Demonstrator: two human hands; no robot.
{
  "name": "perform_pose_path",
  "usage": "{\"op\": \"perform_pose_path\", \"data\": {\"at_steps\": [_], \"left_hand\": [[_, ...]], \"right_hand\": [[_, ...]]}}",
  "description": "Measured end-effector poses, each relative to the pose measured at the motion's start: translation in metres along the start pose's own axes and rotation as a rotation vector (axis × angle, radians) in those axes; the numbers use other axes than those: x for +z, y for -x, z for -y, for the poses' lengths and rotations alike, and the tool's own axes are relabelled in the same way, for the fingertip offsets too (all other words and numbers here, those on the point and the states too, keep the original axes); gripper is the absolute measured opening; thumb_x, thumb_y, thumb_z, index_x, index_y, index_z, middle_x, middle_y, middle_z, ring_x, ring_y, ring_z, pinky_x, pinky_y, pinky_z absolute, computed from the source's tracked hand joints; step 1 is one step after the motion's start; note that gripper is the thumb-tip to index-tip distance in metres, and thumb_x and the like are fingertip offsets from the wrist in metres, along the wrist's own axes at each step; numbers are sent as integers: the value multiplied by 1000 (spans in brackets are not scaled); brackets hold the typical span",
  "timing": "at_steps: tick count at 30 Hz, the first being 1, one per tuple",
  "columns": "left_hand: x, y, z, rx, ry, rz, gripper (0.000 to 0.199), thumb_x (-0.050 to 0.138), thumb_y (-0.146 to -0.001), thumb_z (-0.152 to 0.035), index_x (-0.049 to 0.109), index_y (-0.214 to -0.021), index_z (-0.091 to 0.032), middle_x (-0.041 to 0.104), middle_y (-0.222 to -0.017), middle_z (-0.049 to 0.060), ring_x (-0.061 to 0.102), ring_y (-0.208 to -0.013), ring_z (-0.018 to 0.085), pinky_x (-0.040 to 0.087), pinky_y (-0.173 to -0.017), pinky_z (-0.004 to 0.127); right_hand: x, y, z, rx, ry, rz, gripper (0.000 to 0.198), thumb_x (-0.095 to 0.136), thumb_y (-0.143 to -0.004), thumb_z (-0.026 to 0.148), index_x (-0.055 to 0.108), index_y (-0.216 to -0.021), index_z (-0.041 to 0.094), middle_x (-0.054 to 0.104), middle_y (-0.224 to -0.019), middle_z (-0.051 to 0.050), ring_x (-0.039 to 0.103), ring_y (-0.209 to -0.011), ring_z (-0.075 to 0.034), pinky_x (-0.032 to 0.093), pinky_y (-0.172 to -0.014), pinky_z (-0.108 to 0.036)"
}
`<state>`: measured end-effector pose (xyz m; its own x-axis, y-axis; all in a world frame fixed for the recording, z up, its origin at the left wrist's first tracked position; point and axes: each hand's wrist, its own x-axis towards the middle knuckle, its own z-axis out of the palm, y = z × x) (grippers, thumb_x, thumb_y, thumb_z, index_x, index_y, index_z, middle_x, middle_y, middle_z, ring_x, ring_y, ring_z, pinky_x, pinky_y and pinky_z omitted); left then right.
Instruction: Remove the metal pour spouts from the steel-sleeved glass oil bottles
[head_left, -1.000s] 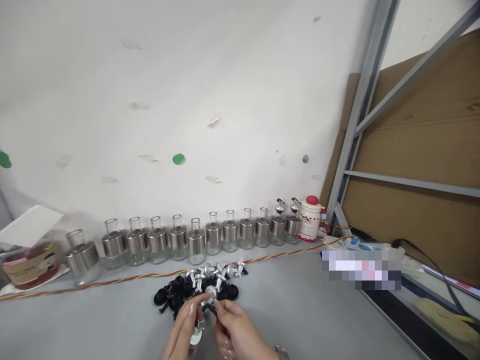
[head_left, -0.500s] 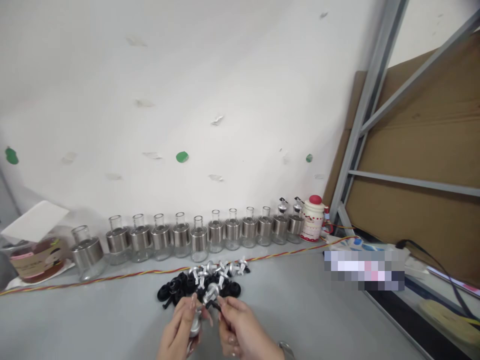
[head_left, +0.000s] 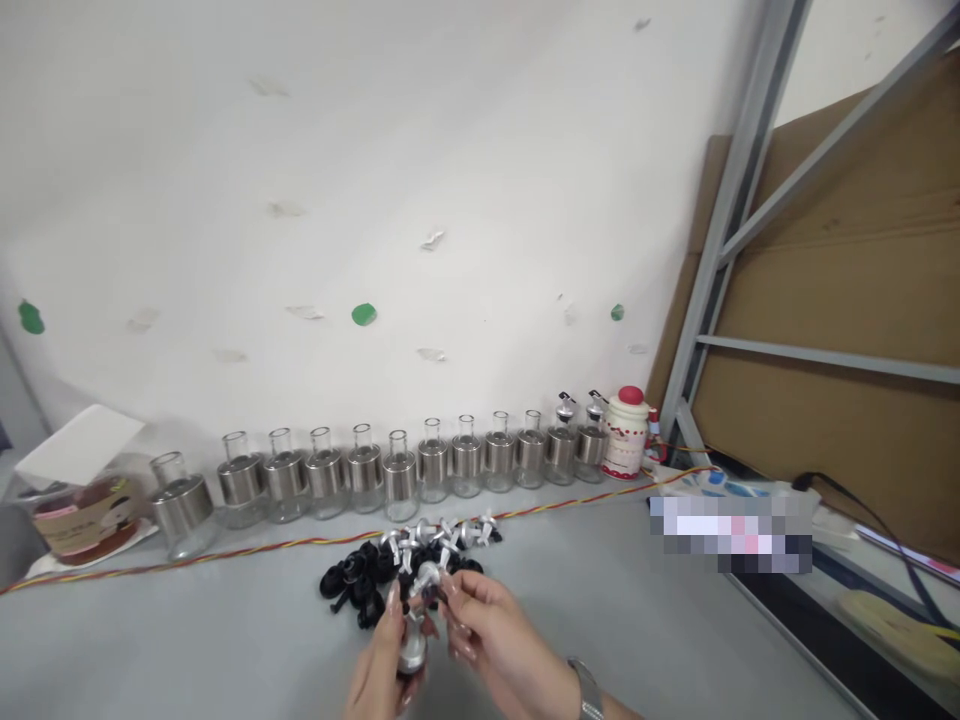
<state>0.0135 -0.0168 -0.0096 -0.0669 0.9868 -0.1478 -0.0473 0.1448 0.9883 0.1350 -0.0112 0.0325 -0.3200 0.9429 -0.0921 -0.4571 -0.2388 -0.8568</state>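
Observation:
My left hand is closed around a silver pourer top, its round base facing me. Close beside it, the fingers of my right hand pinch a small black part near the pourer's upper end. Whether the two pieces touch I cannot tell. Just beyond my hands lies a pile of black rubber stoppers and silver pourer tops, partly hidden by my fingers.
Along the wall stands a row of glass bottles with metal bands; two at the right end carry pourers. A twisted red-yellow cord runs in front. A cream jar stands at right, a labelled tub at left.
Both hands have shifted slightly right, and the left has come nearer the right. The silver pourer top has turned so more of it shows. The black part is still pinched.

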Motion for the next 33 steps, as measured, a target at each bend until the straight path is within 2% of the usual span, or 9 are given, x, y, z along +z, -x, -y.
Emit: {"op": "perform_pose_path", "data": {"at_steps": [3,6,10,14,16,22,27,30,33], "left_hand": [[5,-12,6,-135,153,44,89,26,-58,-81,49,-115,-17,50,-47,-3,36,-32,8,25,-32,19],[8,-18,5,-137,216,85,101,29,-52,-83,41,-123,-11,43,-39,-6,32,-29,6,22,-31,17],[6,-14,2,-76,194,148,88,34,-58,-78,48,-118,-15,46,-42,-4,37,-31,7,29,-34,18],[3,-4,2,-6,96,57,73,36,-65,-72,50,-116,-22,56,-55,0,50,-45,12,40,-42,21],[2,-3,0,26,75,34,72,38,-66,-70,49,-118,-22,58,-59,0,51,-48,13,41,-44,22],[5,-4,-15,-29,48,50,72,32,-68,-71,54,-113,-20,54,-52,-1,46,-37,11,39,-38,22],[3,11,-11,57,8,-22,64,35,-70,-66,52,-115,-24,61,-63,2,59,-59,18,47,-51,27],[2,20,-8,115,-16,-30,63,37,-70,-65,51,-117,-25,63,-68,4,60,-71,22,49,-59,30],[1,22,-10,140,-41,-16,63,40,-69,-65,52,-116,-25,62,-71,4,58,-75,22,49,-64,31]], "right_hand": [[2,2,-2,84,-15,33,38,70,-56,45,48,-59,14,40,-47,8,23,-38,-2,14,-44,-21],[2,3,-3,115,-21,55,37,70,-57,45,47,-56,15,37,-44,8,24,-39,-3,15,-45,-21],[1,4,-3,110,3,49,38,69,-57,46,46,-58,15,39,-48,8,22,-41,-3,15,-45,-21],[0,3,-5,99,68,29,41,68,-57,49,44,-57,16,37,-48,8,23,-41,-4,15,-45,-21],[1,3,-7,75,101,9,42,67,-57,51,43,-57,16,36,-47,8,23,-40,-4,15,-44,-21],[4,3,-7,29,69,-19,43,67,-56,53,44,-60,17,37,-50,8,23,-40,-3,16,-43,-21],[5,2,-10,46,159,22,49,64,-53,60,41,-61,18,31,-45,11,19,-38,-3,11,-42,-22],[4,-1,-14,17,209,31,52,61,-52,65,38,-61,19,29,-44,11,19,-37,-3,10,-41,-22],[2,-3,-18,-14,237,45,53,58,-52,68,38,-61,20,30,-42,11,18,-35,-3,10,-39,-22]]}}
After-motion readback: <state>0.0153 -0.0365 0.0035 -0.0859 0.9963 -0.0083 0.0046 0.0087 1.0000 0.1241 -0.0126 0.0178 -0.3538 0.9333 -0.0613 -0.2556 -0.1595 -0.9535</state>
